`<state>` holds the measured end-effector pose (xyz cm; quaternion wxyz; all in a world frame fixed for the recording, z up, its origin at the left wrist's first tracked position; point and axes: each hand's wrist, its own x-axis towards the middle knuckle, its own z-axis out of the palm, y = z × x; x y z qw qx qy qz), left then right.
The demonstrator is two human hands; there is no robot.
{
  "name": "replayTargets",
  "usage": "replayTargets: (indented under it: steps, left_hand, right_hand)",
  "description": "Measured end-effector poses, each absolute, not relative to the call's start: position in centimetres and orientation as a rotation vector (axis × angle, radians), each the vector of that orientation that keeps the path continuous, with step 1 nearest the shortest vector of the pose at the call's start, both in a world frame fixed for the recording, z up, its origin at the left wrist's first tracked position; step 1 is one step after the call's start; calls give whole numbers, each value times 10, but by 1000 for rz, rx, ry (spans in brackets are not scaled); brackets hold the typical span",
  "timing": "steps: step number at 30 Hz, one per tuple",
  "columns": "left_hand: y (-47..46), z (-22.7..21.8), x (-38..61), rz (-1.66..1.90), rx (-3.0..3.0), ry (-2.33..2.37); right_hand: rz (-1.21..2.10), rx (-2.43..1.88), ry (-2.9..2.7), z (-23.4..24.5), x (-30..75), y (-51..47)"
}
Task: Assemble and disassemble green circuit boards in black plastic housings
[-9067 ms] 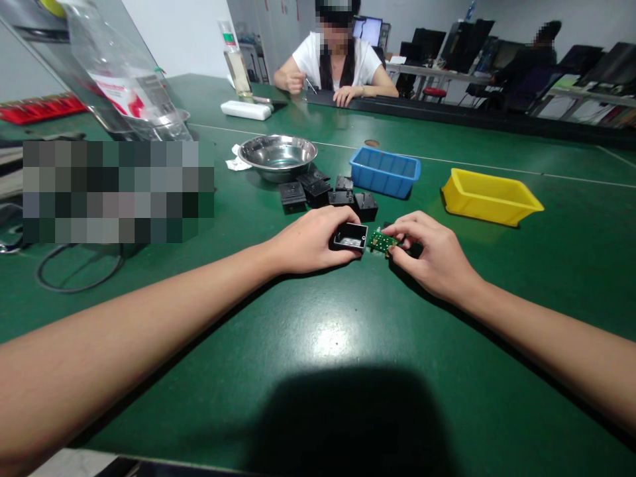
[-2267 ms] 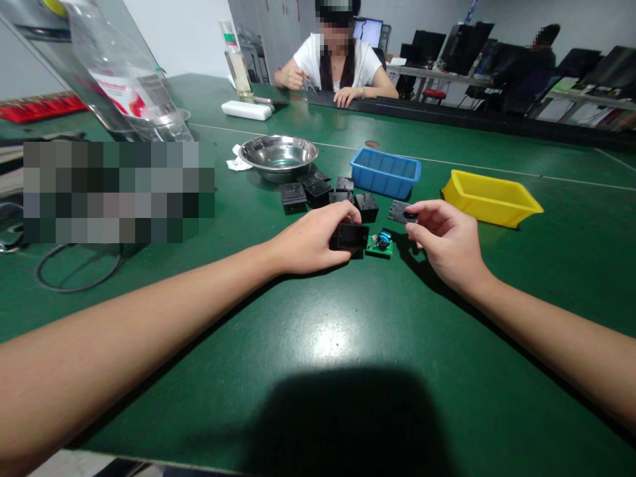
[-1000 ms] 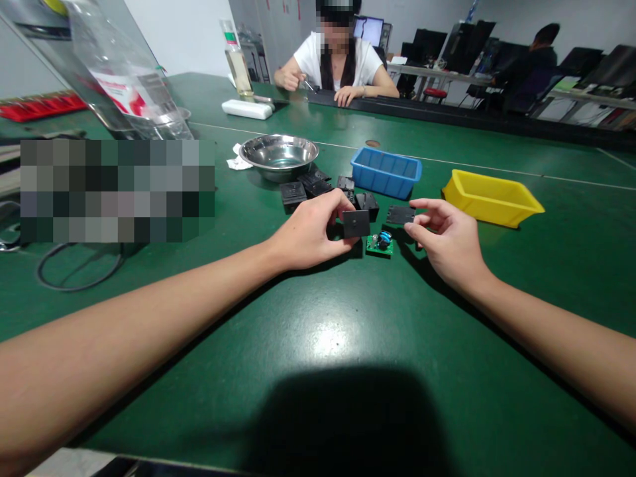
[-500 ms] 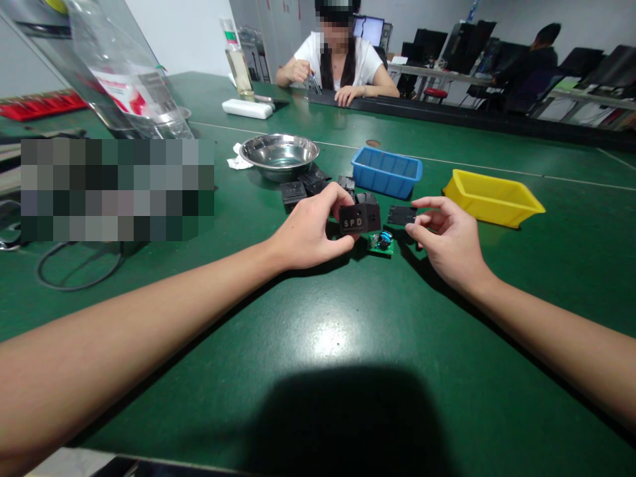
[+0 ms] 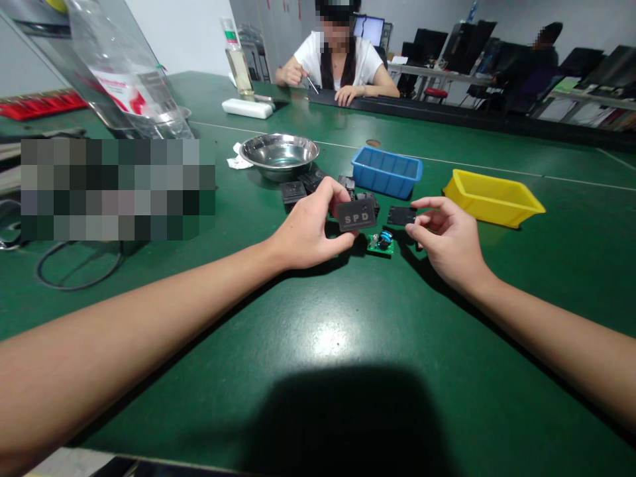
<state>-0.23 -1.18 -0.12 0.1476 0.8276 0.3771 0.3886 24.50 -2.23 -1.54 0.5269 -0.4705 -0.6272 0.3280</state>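
My left hand (image 5: 318,225) is closed on a black plastic housing (image 5: 356,217) marked "SPD", its lettered face turned toward me. Between the thumb and fingers of my right hand (image 5: 444,235) is a flat black plastic cover (image 5: 400,216), held apart from the housing. Below and between the two parts, a small green circuit board (image 5: 381,244) with a blue-wound coil lies on the table. Several more black housings (image 5: 294,193) sit behind my left hand, which partly hides them.
A steel bowl (image 5: 279,173), a blue bin (image 5: 386,179) and a yellow bin (image 5: 491,205) stand beyond my hands on the green table (image 5: 318,305). Plastic bottles (image 5: 132,99) stand at left. Across the table, a person (image 5: 342,66) in a white top holds a thin tool.
My left hand has turned the housing, so its "SPD" face shows more squarely and its side less. My right hand and the cover stay in place.
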Motion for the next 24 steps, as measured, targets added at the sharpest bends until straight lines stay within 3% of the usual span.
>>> replayTargets:
  steps: [24]
  left_hand:
    - [-5,-7,-4,900,2467,1273]
  right_hand:
    - [790,-1126,-1488,-15,245,-22]
